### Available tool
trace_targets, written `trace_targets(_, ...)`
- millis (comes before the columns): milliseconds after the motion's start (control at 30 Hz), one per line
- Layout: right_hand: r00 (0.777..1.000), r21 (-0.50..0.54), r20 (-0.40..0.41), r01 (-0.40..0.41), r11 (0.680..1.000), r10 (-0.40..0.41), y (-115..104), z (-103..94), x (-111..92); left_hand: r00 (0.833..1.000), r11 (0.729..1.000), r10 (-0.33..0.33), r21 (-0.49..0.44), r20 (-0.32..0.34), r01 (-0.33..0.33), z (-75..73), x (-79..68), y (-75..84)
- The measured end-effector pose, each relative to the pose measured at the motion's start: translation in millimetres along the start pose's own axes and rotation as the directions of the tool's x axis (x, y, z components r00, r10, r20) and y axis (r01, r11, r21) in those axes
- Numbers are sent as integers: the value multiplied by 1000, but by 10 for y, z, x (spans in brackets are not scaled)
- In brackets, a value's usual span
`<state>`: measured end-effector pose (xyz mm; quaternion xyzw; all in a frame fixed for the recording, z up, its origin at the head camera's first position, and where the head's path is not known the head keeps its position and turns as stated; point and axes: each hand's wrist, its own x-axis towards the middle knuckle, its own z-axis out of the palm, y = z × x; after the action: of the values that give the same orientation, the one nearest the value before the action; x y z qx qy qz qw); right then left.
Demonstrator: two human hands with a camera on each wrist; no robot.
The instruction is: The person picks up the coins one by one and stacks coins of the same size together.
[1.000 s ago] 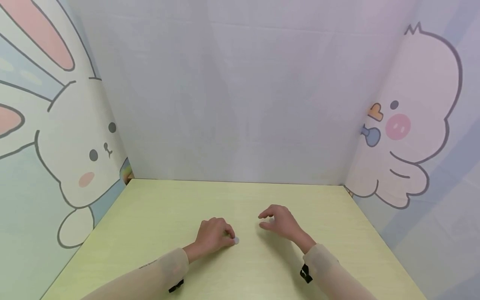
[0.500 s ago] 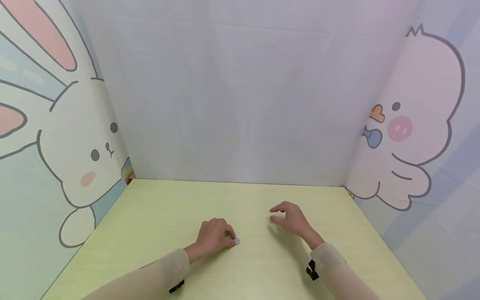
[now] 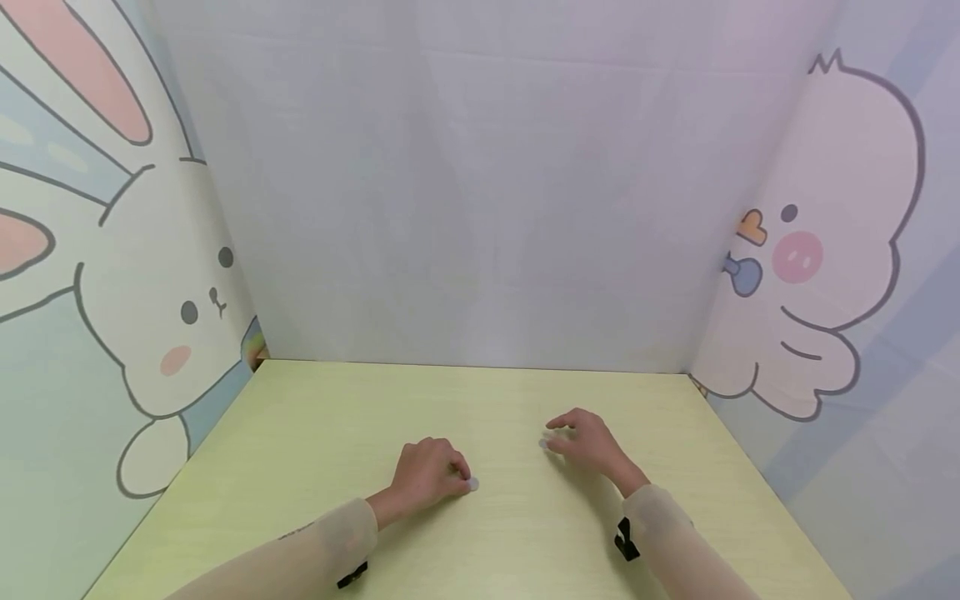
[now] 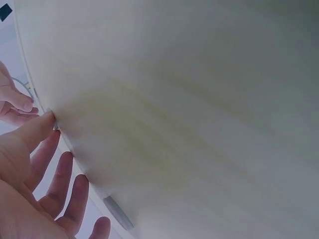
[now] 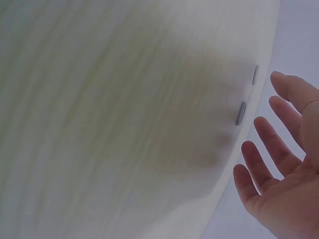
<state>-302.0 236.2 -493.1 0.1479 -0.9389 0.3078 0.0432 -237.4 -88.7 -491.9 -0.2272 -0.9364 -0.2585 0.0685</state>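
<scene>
My left hand (image 3: pixel 431 473) is low over the table, its thumb and index finger pinching a small round grey disc (image 3: pixel 473 483). In the left wrist view the thumb (image 4: pixel 37 130) covers most of that disc, and another grey disc (image 4: pixel 118 212) lies on the table near the little finger. My right hand (image 3: pixel 588 442) hovers palm-down with fingers apart and loosely bent, holding nothing. Just by its thumb tip a small grey disc (image 3: pixel 543 444) shows on the table. From the right wrist, two discs appear edge-on, one nearer (image 5: pixel 241 113) and one farther (image 5: pixel 255 74), both apart from the fingertips.
A pale yellow wood-grain table (image 3: pixel 360 408) spreads under both hands. A plain whitish cloth (image 3: pixel 480 208) hangs behind its far edge. Side curtains carry a printed rabbit (image 3: pixel 150 317) on the left and a printed chick (image 3: pixel 832 208) on the right.
My right hand has moved right and slightly away, then come down a little, leaving the disc by its thumb in sight. The left hand has stayed in place, pinching its disc.
</scene>
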Motion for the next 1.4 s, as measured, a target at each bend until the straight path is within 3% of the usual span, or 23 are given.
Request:
trace_targets(633, 1000, -86, 30, 5, 996, -3, 1, 73, 17, 1000, 1000, -4, -4, 1, 4, -7, -7, 3)
trace_targets(1400, 1000, -90, 28, -3, 996, 5, -49, 104, -25, 1000, 1000, 0, -8, 2, 0, -23, -18, 24)
